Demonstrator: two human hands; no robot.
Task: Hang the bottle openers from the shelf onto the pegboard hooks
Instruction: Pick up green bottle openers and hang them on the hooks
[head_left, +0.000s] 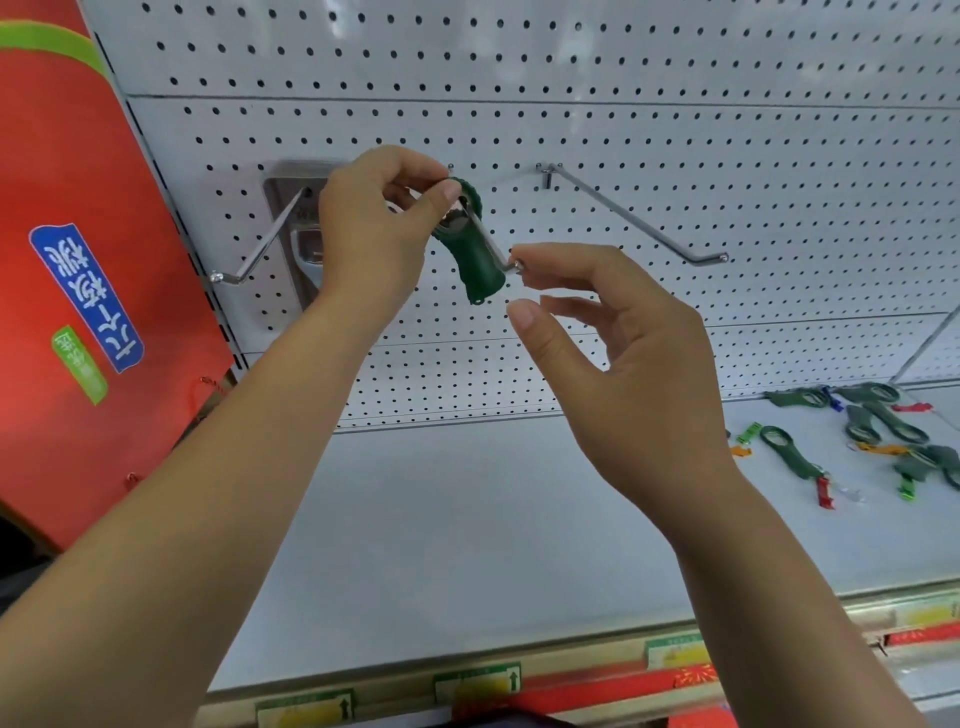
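Mid-frame, a green opener (475, 260) is being pinched by the left hand (374, 228) and slid onto a hook (489, 240), probably steadied by the spread right hand (623, 332).

Green opener (475, 260) on mid hook (498, 249)

Two hands: left hand (374, 234), right hand (623, 338). Three pegboard hooks (631, 215) across the upper middle. One green bottle opener (475, 254) at centre; roughly seven shelf openers (789, 457) lower right, overlapping.

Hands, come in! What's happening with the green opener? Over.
Left hand pinching green bottle opener on middle hook. Right hand open by the hook's tip. More openers wait on shelf. Nothing blocking.
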